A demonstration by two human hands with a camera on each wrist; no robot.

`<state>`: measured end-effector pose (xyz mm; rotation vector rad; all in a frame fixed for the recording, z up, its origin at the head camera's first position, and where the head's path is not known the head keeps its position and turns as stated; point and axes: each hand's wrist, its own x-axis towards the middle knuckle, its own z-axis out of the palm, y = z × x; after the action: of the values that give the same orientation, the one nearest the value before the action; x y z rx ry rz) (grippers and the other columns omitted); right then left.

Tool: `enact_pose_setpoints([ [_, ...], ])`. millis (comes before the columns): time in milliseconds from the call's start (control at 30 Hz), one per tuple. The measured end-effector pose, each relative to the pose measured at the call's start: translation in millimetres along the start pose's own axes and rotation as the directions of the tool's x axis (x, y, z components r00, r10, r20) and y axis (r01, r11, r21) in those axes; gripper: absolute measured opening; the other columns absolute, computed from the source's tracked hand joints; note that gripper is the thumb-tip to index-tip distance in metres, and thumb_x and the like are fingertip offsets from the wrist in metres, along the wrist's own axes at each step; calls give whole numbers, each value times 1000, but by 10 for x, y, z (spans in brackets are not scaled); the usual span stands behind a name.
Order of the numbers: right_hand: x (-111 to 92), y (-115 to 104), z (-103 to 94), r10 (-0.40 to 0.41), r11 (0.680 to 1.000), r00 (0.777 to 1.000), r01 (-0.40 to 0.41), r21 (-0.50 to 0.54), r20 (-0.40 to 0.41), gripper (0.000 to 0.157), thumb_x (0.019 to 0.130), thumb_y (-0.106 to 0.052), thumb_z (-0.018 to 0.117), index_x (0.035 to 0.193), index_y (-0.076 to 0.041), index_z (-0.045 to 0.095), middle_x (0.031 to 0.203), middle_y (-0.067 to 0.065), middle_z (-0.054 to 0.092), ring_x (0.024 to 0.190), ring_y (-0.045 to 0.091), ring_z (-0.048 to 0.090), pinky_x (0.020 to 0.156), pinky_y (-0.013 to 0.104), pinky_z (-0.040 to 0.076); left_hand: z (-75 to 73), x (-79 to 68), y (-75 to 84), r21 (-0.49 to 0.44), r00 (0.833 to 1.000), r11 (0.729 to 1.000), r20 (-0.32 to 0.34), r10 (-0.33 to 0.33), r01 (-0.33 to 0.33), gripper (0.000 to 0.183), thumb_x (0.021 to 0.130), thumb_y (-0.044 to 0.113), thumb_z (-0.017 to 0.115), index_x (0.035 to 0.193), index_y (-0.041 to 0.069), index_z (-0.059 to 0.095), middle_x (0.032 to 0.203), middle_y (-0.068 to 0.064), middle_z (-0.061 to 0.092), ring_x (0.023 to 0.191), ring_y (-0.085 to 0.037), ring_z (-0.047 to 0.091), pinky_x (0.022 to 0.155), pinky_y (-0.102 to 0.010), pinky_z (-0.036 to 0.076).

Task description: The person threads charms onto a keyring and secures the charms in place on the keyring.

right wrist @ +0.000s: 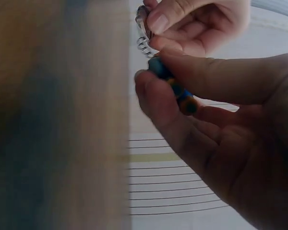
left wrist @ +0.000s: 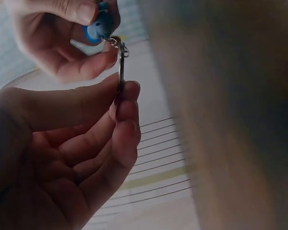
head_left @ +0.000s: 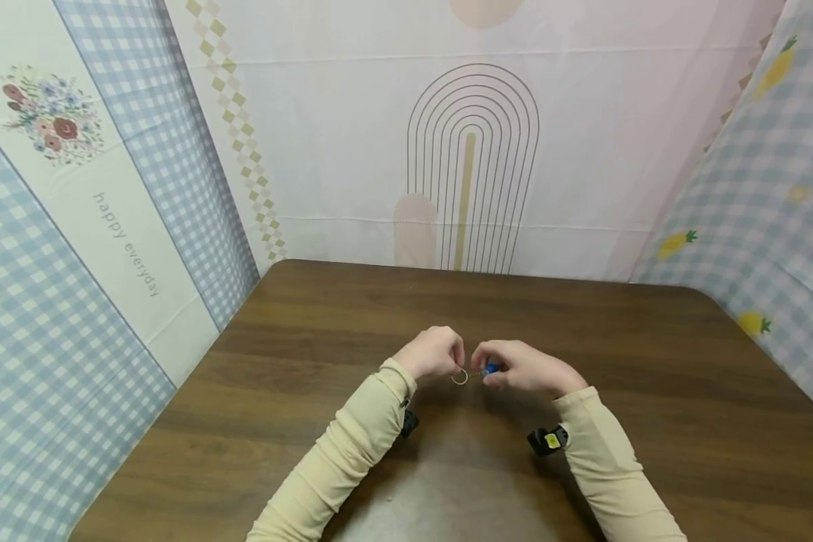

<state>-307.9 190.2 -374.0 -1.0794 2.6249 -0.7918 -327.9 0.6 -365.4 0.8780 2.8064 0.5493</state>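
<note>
A keychain is stretched between the two hands above the table. Its metal split ring (head_left: 460,377) is pinched by the left hand (head_left: 436,352) between thumb and fingertips; the left wrist view shows the ring (left wrist: 121,67) edge-on. A short chain (right wrist: 143,46) links it to a small blue figure (head_left: 491,369). My right hand (head_left: 525,366) grips that figure between thumb and fingers. In the right wrist view the figure (right wrist: 176,87) has orange and dark round parts at its lower end, while fingers cover much of it.
Below the hands lies a brown wooden table (head_left: 298,339). A pale printed cloth (head_left: 345,150) hangs behind it, with blue checked cloth (head_left: 196,188) on the left and more on the right. Each wrist carries a small black camera (head_left: 547,440).
</note>
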Motion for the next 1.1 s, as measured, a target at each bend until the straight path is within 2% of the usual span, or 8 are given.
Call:
enact_pose_setpoints([
  [133,41,28,103,43,999,997,-44,23,62,17,79,-1,59,95,-5,56,89,8,57,68,9,53,58,21,46,123,13,-14,45,999,998,12,-34,34,11,71,6,63,65,15,65,69,4,63,64,-9,53,57,-18,42],
  [333,87,21,220,129,990,982,-135,35,141,15,81,2,57,95,-3,54,90,11,54,60,11,54,52,22,47,250,12,-41,92,999,995,9,-37,36,14,70,3,61,61,14,60,61,6,56,58,-10,51,51,-18,39],
  [633,80,-12,220,218,975,964,-221,6,150,19,82,-2,60,101,-3,55,96,12,53,60,13,56,53,22,47,308,-10,-103,131,998,990,11,-57,55,14,67,4,63,59,15,58,64,3,58,57,-11,50,50,-20,38],
  [767,19,-41,142,231,967,972,-224,-118,50,25,82,-7,61,106,-4,56,100,12,58,79,20,60,65,30,49,294,-34,-113,151,995,986,48,-83,75,15,68,8,68,59,15,58,60,5,56,55,-10,50,49,-20,39],
  [867,-41,-80,70,216,946,968,-239,-219,-126,32,84,-14,59,114,-3,55,108,14,59,95,27,58,78,39,48,231,-82,-87,128,994,987,45,-101,95,17,71,26,72,72,12,63,68,2,61,62,-13,55,55,-22,44],
  [967,-48,-73,4,181,928,932,-268,-260,-313,44,88,-23,55,127,-4,46,124,18,51,110,33,52,89,49,43,115,-94,-66,120,993,988,-79,-92,101,52,78,50,61,108,7,60,103,-7,64,93,-20,61,78,-29,49],
  [1033,-28,-19,-15,137,908,903,-279,-314,-407,51,89,-29,53,133,-6,40,134,19,43,120,36,44,95,55,37,50,-76,-69,113,981,988,-173,-83,104,70,82,59,48,130,8,43,130,-13,50,120,-26,47,96,-38,41],
  [1100,-10,47,0,95,879,882,-291,-377,-461,56,90,-33,51,136,-6,35,138,20,38,125,37,37,97,56,33,31,-53,-87,151,969,982,-235,-74,111,75,84,63,35,140,15,28,144,-11,32,134,-27,28,106,-43,29],
])
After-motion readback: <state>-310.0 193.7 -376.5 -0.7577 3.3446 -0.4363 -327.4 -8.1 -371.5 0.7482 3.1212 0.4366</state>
